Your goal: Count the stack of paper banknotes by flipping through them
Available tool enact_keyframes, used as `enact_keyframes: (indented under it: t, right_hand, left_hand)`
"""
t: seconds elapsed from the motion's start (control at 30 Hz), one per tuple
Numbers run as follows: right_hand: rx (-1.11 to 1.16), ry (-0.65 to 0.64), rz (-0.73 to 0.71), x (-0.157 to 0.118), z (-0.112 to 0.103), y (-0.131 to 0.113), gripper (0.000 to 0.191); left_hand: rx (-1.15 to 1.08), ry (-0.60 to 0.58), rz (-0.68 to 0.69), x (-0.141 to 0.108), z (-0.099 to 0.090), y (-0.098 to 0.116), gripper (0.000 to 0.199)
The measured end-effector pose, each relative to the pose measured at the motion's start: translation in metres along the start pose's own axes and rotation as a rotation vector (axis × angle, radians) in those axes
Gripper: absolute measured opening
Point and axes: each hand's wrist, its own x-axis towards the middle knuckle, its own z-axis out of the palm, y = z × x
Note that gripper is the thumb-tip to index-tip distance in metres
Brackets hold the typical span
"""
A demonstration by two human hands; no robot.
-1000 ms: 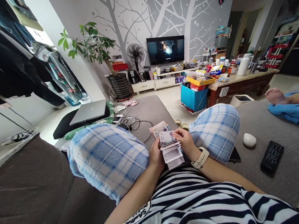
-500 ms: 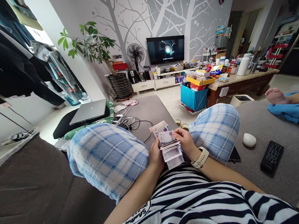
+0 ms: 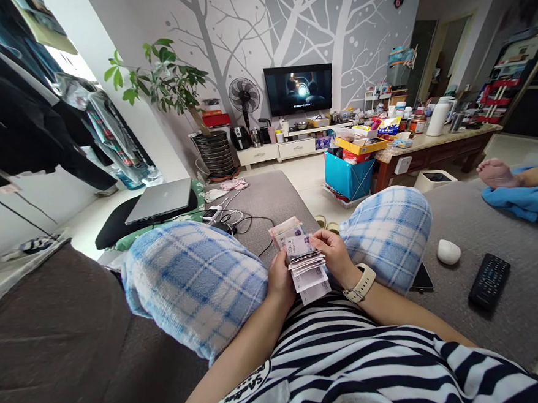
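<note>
A stack of banknotes (image 3: 308, 263) is held over my lap, some notes fanned downward and pinkish ones showing at the top. My left hand (image 3: 281, 275) is closed around the left side of the notes. On the upper right edge, my right hand (image 3: 333, 255) pinches a purple-grey note between thumb and finger. A pale watch (image 3: 361, 283) is on my right wrist. Blue-and-white plaid trousers (image 3: 196, 283) cover my bent legs on both sides of the notes.
Right of my leg lie a white case (image 3: 448, 251), a black remote (image 3: 489, 280) and a partly covered dark device (image 3: 422, 278). Cables (image 3: 240, 220) and a laptop (image 3: 161, 201) are at the left. Another person's foot (image 3: 498, 173) shows at the far right.
</note>
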Motion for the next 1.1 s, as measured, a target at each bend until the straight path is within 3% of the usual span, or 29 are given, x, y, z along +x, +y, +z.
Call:
enact_keyframes:
  t: [0.33,0.63,0.8,1.1]
  right_hand:
    - [0.015,-0.033,0.020,-0.002,0.002,-0.004,0.043]
    - [-0.014,0.069,0.024,0.002,0.002,0.002,0.043]
    - [-0.073,0.042,0.010,0.003,0.000,0.004,0.041]
    - [-0.120,0.027,-0.008,0.003,-0.003,0.008,0.038]
  left_hand:
    - [-0.065,0.018,-0.043,-0.005,0.008,0.007,0.025]
    - [-0.087,-0.007,-0.075,-0.011,0.009,0.012,0.025]
    - [-0.080,-0.009,-0.106,-0.013,0.010,0.013,0.024]
    - [-0.065,0.044,-0.065,-0.010,0.010,0.010,0.016]
